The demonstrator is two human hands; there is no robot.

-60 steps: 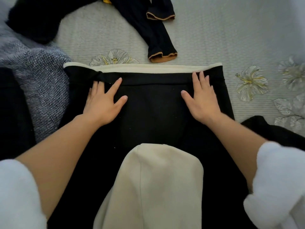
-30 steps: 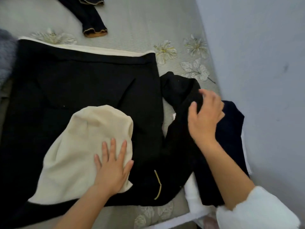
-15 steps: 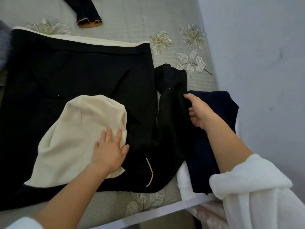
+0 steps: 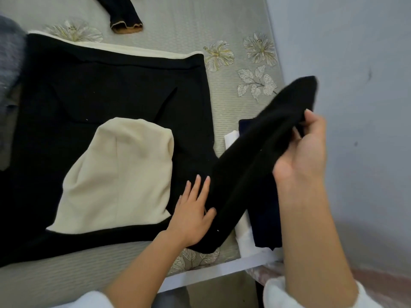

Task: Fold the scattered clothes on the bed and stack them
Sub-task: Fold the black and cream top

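A black hooded garment (image 4: 106,92) lies spread flat on the bed, its cream hood lining (image 4: 120,176) turned up in the middle and a cream hem along the far edge. My right hand (image 4: 300,156) grips the garment's black sleeve (image 4: 251,161) and holds it lifted off the bed, stretched toward the wall. My left hand (image 4: 193,210) rests flat with straight fingers on the black cloth where the sleeve meets the body.
A folded navy garment (image 4: 266,225) on something white lies at the bed's right edge under the sleeve. A dark sleeve with an orange cuff (image 4: 124,21) lies at the far side, grey knitwear (image 4: 9,50) at the left. The wall (image 4: 355,63) is close on the right.
My right hand has lifted the black sleeve up and out to the right. My left hand has slid from the cream hood lining to the sleeve's base.
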